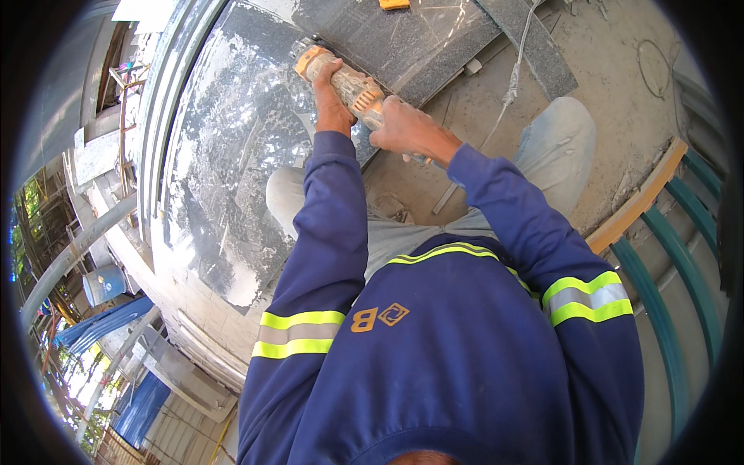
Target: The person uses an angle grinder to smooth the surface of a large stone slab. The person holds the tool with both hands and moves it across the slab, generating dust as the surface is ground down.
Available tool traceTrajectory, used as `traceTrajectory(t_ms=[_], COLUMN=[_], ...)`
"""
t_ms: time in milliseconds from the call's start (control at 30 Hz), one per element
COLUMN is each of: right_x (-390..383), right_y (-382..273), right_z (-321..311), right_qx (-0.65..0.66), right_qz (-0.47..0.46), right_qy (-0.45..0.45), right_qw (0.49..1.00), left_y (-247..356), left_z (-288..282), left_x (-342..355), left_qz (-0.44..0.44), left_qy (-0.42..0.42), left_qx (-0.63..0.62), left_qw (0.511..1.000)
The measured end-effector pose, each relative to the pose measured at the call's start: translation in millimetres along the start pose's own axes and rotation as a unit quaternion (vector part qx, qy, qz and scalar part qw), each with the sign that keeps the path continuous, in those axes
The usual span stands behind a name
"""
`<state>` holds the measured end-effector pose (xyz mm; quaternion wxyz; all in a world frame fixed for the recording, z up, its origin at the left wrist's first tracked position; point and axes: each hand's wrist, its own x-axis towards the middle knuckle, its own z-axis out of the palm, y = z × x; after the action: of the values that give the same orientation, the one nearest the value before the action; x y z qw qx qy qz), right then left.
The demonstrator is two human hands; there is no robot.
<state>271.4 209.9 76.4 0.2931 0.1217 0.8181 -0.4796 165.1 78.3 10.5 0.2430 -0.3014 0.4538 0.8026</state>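
Note:
A dusty, orange-and-grey angle grinder (353, 89) lies slantwise in both my hands over dark speckled stone slabs. My left hand (332, 101) wraps its body close behind the orange head, thumb on top. My right hand (407, 130) grips the rear end, fingers closed round it. The grinder's front end points to the far left, above a dark stone slab (240, 147) smeared with white dust. Whether its disc touches the stone cannot be made out. Right of the tool another dark grey slab (411, 39) lies flat, and my knees are bent on either side.
A narrow stone strip (535, 46) lies at the far right beside a pale cable (513, 81). A yellow object (394, 4) rests on the far slab. To the right stands a wood-topped railing (639, 198) with teal bars. Scaffolding and a blue bucket (105, 284) show at left.

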Motion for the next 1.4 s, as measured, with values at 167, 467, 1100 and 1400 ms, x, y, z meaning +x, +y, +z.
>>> traceTrajectory(t_ms=[167, 467, 1100, 1400], right_x=[22.6, -1.7, -4.2, 16.3], right_y=[-2.7, -3.9, -2.3, 0.1], right_z=[-1.2, -4.6, -2.1, 0.2], right_qx=[0.010, 0.014, 0.012, -0.007], right_qz=[-0.016, 0.015, 0.010, -0.022], right_qy=[-0.026, -0.021, -0.017, -0.008], right_qw=[0.999, 1.000, 1.000, 1.000], left_y=[13.3, 0.8, 0.2, 7.9], left_z=[-7.1, -2.9, -3.2, -2.5], left_x=[22.5, 4.0, -3.7, 12.4], left_qz=[-0.014, 0.001, -0.013, 0.002], left_qy=[-0.016, -0.004, 0.002, -0.001], left_qx=[-0.007, -0.011, -0.022, -0.009], left_qw=[1.000, 1.000, 1.000, 1.000])
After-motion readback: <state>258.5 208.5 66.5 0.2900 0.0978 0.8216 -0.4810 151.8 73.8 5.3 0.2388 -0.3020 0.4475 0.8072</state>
